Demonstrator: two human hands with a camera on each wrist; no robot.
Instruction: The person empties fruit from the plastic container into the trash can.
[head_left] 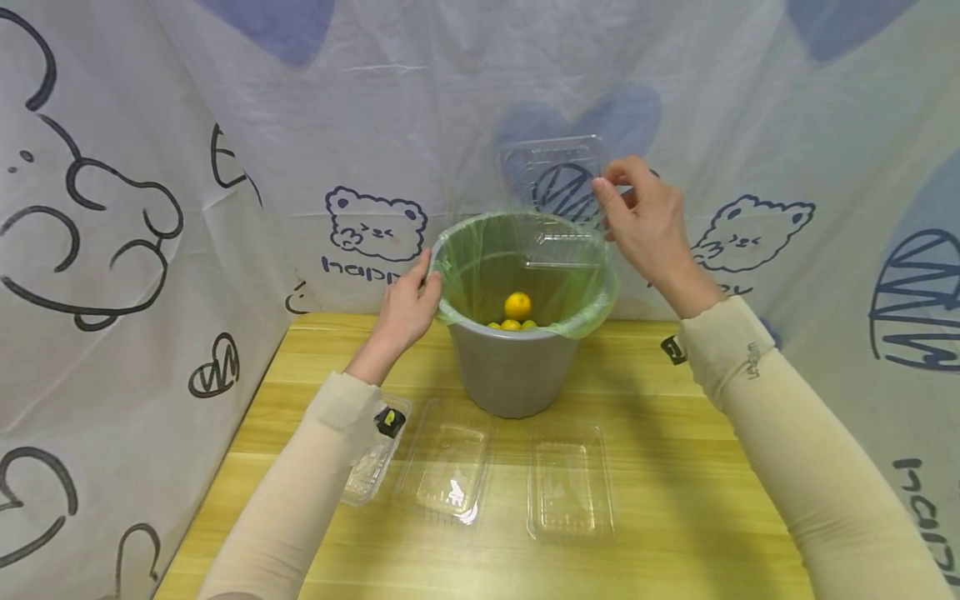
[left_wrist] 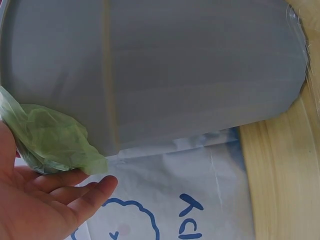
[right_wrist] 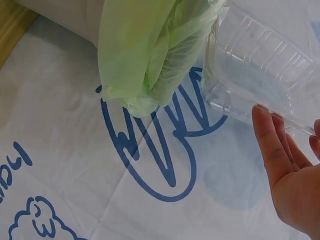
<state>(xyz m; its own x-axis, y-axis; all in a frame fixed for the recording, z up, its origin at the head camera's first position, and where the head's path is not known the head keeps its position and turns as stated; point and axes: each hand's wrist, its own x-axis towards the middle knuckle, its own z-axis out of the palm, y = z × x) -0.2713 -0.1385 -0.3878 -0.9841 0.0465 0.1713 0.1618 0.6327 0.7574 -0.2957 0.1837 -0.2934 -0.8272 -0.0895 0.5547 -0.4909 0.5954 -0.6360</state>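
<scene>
My right hand (head_left: 647, 218) pinches the edge of a clear plastic container (head_left: 555, 150), tipped up over the far right part of a grey bin (head_left: 517, 375). A pale green bag (head_left: 480, 242) lines the bin and folds over its rim. At the bin's left rim, my left hand (head_left: 408, 304) touches the liner with fairly straight fingers (left_wrist: 95, 200). Inside are several small round yellow and greenish fruits (head_left: 512, 325); an orange-yellow one (head_left: 517, 305) shows above them. In the right wrist view, the container (right_wrist: 250, 65) has ribbed walls and looks empty.
On the wooden table (head_left: 660, 500) before the bin lie two clear plastic containers, one in the middle (head_left: 446, 467) and one to the right (head_left: 570, 483). Another clear container (head_left: 371, 467) is partly behind the left sleeve. Printed white cloth (head_left: 450, 100) hangs behind and beside the table.
</scene>
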